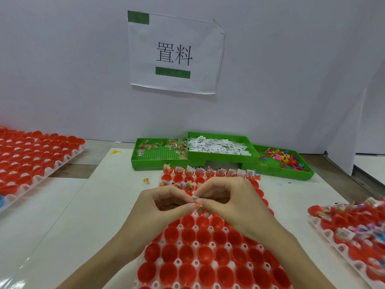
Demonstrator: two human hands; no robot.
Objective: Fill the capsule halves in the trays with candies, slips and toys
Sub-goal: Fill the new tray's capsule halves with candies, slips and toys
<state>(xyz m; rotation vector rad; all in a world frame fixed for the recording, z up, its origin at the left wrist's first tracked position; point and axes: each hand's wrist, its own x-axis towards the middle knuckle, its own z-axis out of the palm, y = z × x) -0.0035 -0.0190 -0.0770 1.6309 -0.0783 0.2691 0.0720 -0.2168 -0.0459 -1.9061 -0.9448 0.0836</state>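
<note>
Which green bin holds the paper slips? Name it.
The middle green bin, raised on the other two: it holds white folded slips. The left bin holds candy packets, the right bin coloured toys.

Over a white tray point(195, 245) of red capsule halves point(188, 236), a small candy packet point(198, 205) and a folded white slip point(194, 197) are pinched between the left hand point(158, 207) and the right hand point(233, 200). The far rows of the tray are seen filled. Behind it on the bench point(62, 215), three green bins are set: candies point(166, 144), slips point(216, 146) and coloured toys point(281, 157). A tray of empty halves point(27, 155) is placed at left, a filled tray point(354, 224) at right.
</note>
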